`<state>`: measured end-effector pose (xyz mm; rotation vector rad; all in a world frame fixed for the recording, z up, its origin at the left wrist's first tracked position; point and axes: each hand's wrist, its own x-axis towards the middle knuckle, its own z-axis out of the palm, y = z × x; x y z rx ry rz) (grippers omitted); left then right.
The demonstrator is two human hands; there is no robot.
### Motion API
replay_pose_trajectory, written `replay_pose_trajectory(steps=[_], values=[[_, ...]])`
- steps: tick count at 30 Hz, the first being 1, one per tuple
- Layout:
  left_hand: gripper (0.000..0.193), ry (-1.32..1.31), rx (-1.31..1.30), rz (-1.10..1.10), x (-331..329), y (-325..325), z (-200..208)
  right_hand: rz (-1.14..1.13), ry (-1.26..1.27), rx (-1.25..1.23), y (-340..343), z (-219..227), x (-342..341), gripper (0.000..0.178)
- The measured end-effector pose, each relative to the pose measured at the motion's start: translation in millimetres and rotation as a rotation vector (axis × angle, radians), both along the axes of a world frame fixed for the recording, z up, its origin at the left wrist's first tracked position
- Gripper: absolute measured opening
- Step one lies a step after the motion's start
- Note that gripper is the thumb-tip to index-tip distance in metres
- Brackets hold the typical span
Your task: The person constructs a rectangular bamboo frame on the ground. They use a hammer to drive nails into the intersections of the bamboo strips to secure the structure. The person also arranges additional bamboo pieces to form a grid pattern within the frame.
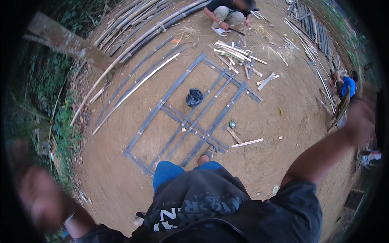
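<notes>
Strips (227, 107) are laid crosswise, seemingly for bracing; whether blurred left hand (41, 198) and right hand (360, 118) have fingers clenched cannot be told.

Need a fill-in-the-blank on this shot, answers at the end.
The bag within the slat frame is coloured ____.
Left or right: the tape measure lies ____ of the bag.
Of the left hand and right hand, the number touching the slat frame is ____.
The person's shorts are coloured ____.
Missing words: black; right; zero; blue.
</notes>
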<state>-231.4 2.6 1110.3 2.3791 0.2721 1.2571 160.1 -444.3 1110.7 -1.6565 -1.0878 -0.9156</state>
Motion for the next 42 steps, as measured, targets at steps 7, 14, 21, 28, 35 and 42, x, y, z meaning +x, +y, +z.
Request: replay_pose_trajectory(steps=[7, 14, 21, 28, 35, 42], values=[[0.084, 1.841, -0.508, -0.081, -96, 38, -335, -0.380, 1.497, -0.799, 1, -487, -87, 0.033], [0.073, 1.542, -0.688, -0.420, -63, 122, -458, 0.063, 1.640, -1.256, 109, -498, -240, 0.054], [0.064, 1.356, -0.394, -0.088, 31, 396, -423, -0.454, 1.617, -1.060, 255, -493, -189, 0.053], [0.050, 1.047, -0.459, 0.015, 82, 541, -387, -0.191, 1.589, -0.738, 422, -416, -162, 0.056], [0.052, 1.491, -0.284, -0.327, 96, 508, -464, -0.321, 1.820, -0.685, 399, -434, -186, 0.054], [0.064, 1.778, -0.435, -0.879, 212, 441, -422, -0.725, 1.915, -1.033, 282, -539, -284, 0.056]])
